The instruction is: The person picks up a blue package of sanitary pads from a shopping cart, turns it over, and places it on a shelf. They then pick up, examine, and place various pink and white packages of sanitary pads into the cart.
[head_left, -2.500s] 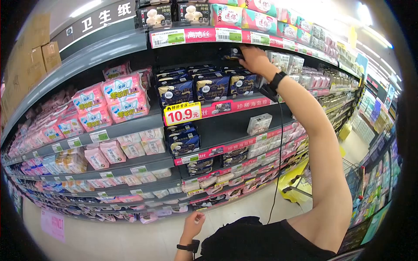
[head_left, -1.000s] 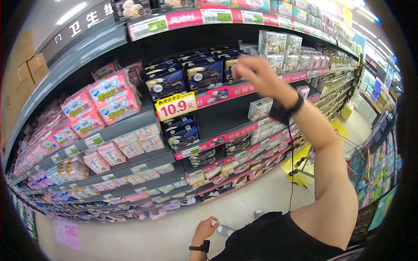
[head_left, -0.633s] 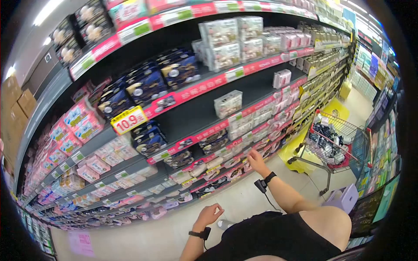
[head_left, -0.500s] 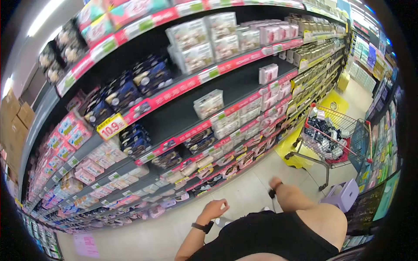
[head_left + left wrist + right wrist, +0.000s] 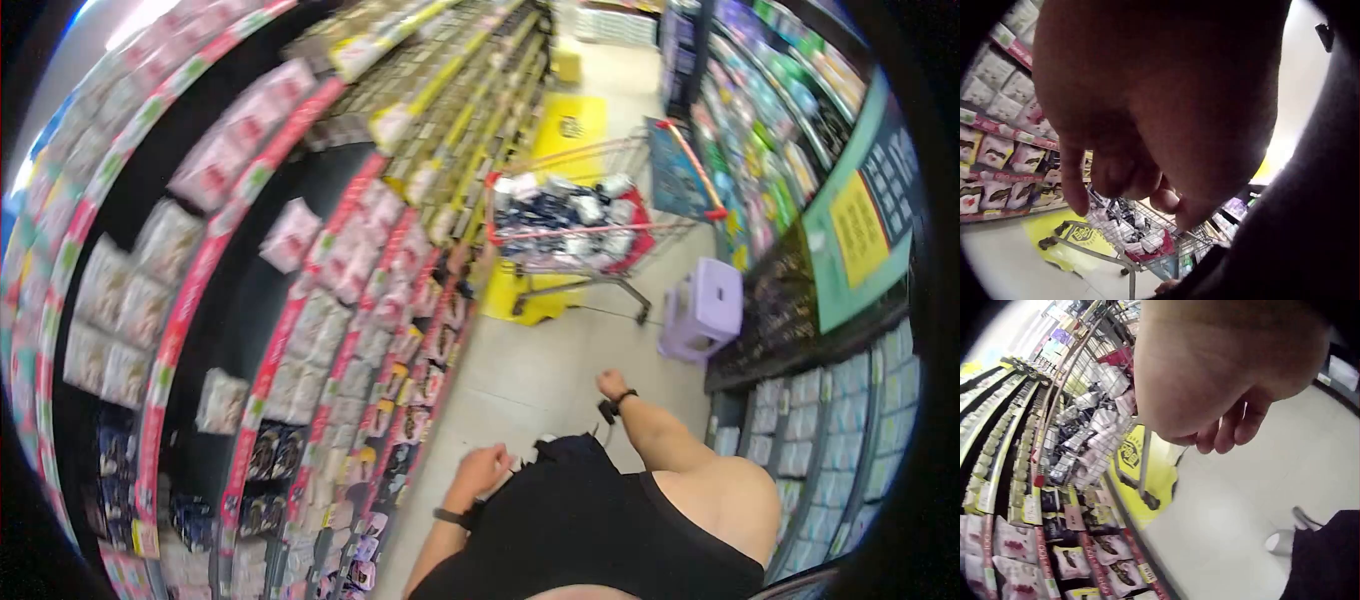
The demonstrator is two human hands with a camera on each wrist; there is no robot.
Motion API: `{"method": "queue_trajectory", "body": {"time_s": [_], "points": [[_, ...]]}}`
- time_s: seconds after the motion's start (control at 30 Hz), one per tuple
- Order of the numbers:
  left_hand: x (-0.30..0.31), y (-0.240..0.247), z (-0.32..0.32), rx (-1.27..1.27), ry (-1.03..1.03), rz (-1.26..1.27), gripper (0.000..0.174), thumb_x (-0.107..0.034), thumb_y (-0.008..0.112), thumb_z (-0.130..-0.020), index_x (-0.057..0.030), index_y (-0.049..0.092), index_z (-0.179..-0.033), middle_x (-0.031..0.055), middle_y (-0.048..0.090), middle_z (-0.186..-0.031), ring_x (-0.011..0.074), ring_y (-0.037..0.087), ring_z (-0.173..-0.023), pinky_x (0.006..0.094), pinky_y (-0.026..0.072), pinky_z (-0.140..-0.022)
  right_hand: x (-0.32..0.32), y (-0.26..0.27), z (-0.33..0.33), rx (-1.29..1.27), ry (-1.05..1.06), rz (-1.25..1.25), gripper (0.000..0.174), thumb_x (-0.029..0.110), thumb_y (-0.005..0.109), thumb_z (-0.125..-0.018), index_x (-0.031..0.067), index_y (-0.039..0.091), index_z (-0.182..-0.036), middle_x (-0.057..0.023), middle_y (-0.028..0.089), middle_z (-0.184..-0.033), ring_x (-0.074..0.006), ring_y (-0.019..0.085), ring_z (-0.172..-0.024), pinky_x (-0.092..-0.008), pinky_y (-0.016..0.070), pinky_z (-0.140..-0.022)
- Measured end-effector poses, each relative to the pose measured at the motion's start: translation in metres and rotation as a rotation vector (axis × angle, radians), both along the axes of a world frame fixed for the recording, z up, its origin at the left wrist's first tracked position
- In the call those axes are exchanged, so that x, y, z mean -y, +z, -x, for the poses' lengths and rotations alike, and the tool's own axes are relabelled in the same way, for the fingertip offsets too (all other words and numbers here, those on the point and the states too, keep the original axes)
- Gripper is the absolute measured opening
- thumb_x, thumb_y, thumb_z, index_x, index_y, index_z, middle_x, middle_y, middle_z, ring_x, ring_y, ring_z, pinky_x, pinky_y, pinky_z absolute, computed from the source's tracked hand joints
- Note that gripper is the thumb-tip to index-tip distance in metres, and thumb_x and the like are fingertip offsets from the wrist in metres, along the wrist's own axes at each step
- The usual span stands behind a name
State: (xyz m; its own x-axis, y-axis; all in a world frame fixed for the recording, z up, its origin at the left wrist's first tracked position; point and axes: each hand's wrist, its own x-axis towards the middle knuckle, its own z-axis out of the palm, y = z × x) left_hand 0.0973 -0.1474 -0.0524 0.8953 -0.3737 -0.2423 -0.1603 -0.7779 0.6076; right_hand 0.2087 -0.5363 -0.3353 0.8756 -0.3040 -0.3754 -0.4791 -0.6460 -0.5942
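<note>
My left hand (image 5: 483,470) hangs low in front of the body in the head view, fingers loosely curled. It fills much of the left wrist view, where nothing shows between its fingers. Farther right, my right hand (image 5: 611,383) is held over the floor, also loosely curled and holding nothing; its palm and fingertips show in the right wrist view. Ahead stands a shopping cart (image 5: 570,232) loaded with dark blue and white packs (image 5: 560,212). In both wrist views the cart lies beyond the fingers, apart from them.
Shelves of sanitary pad packs (image 5: 105,290) run along the left, with pink price strips. A purple stool (image 5: 703,310) stands by the right-hand shelves, beside a green sign (image 5: 862,225). A yellow floor mat (image 5: 575,120) lies under and past the cart.
My right hand has come down from the upper shelf to beside the body, without a pack. The view has swung right from the shelves toward the cart. The left hand stays low.
</note>
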Motion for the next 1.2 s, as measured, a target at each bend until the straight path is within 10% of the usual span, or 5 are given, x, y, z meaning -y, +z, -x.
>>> {"method": "queue_trajectory", "body": {"time_s": [0.37,0.7,0.83,0.9,1.2], "points": [[0.126,0.036,-0.162,0.098,-0.458,0.102,0.034,-0.033,0.063,-0.09,-0.0063,0.057,-0.071,0.0167,0.059,-0.061,0.0395,0.061,-0.063,0.05,0.047,-0.058,0.037,0.045,0.024,-0.128,-0.294,-0.783,0.02,0.02,0.063,-0.091,-0.0007,0.064,-0.092,-0.0094,0.067,-0.079,-0.017,0.063,-0.063,-0.0306,0.0539,-0.058],[0.169,-0.013,-0.328,-0.035,-0.575,0.263,0.031,-0.032,0.069,-0.087,-0.0068,0.059,-0.071,0.012,0.058,-0.059,0.0334,0.06,-0.058,0.0429,0.0458,-0.058,0.148,-0.084,0.222,-0.231,-0.988,-1.118,0.015,0.013,0.062,-0.087,-0.0018,0.062,-0.09,-0.0126,0.065,-0.075,-0.021,0.062,-0.058,-0.0337,0.0523,-0.053],[0.197,-0.064,-0.448,-0.095,-0.511,0.406,0.026,-0.028,0.073,-0.083,-0.0064,0.061,-0.089,0.014,0.059,-0.074,0.0305,0.059,-0.071,0.0408,0.046,-0.064,0.104,0.006,0.166,-0.155,-1.177,-0.732,0.011,0.011,0.056,-0.09,-0.0002,0.058,-0.09,-0.0141,0.056,-0.072,-0.0204,0.052,-0.052,-0.0353,0.0448,-0.048],[0.22,-0.09,-0.517,-0.098,-0.366,0.467,0.031,-0.026,0.075,-0.081,-0.0075,0.06,-0.1,0.0149,0.06,-0.084,0.0303,0.059,-0.081,0.041,0.047,-0.07,0.105,-0.035,0.158,-0.363,-0.582,-0.326,0.022,0.021,0.062,-0.089,0.0006,0.067,-0.082,-0.0134,0.068,-0.083,-0.0226,0.068,-0.069,-0.0325,0.0551,-0.064],[0.254,-0.215,-0.793,-0.013,-0.038,0.196,0.062,-0.036,0.074,-0.076,-0.0167,0.054,-0.132,0.0293,0.044,-0.133,0.0437,0.047,-0.12,0.048,0.0412,-0.102,0.107,0.156,-0.204,-0.129,-0.473,-0.577,0.022,0.023,0.058,-0.101,0.0031,0.06,-0.11,-0.004,0.066,-0.089,-0.011,0.061,-0.079,-0.0265,0.0496,-0.073]]}}
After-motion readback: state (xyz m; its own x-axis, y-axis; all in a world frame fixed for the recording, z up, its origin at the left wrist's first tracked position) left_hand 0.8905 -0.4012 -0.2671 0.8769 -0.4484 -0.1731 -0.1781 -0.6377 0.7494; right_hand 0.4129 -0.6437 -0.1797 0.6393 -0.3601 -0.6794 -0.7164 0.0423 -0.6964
